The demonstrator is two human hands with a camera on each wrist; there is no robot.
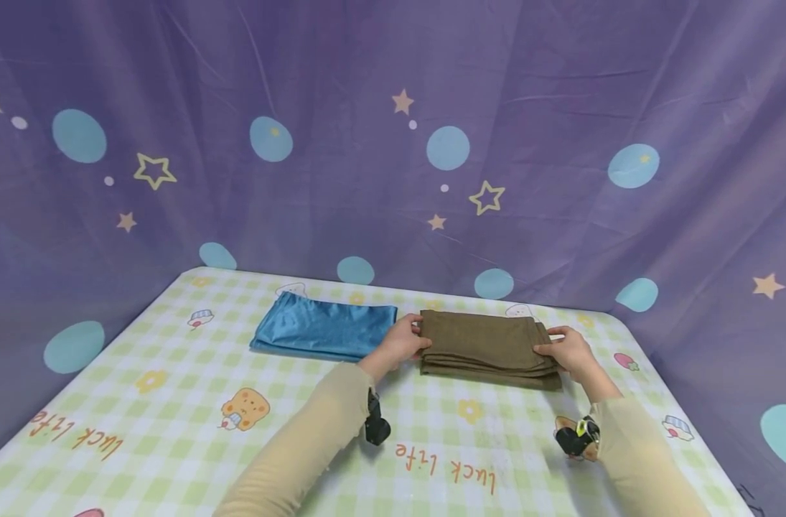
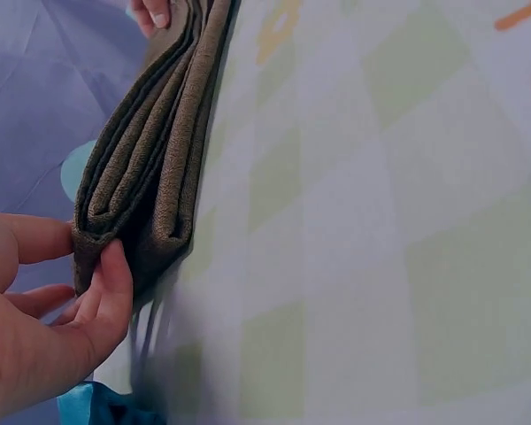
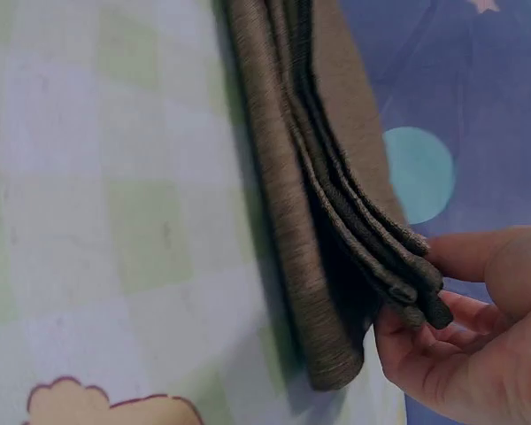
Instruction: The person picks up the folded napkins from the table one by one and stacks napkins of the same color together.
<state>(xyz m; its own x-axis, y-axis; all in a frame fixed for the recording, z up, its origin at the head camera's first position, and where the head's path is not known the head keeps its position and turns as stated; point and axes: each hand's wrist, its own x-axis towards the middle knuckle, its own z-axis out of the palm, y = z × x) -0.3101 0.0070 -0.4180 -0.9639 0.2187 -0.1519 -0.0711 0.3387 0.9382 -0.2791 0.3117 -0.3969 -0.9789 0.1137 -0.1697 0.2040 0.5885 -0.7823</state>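
Note:
A folded brown cloth (image 1: 479, 339) lies right of centre on the table, several layers thick. My left hand (image 1: 398, 345) pinches the upper layers at its left end; in the left wrist view the thumb and fingers (image 2: 115, 282) grip the folded edge. At the opposite end my right hand (image 1: 572, 355) pinches the upper layers, which stand slightly apart from the thick bottom fold in the right wrist view (image 3: 314, 336). To the left lies a shiny blue cloth (image 1: 328, 327), folded flat, close beside my left hand.
A green-and-white checked tablecloth (image 1: 173, 416) with cartoon prints covers the table. Behind and at the sides hangs a purple curtain (image 1: 367, 201) with stars and blue ovals. Dark camera mounts (image 1: 376, 424) sit on both wrists, over cream sleeves.

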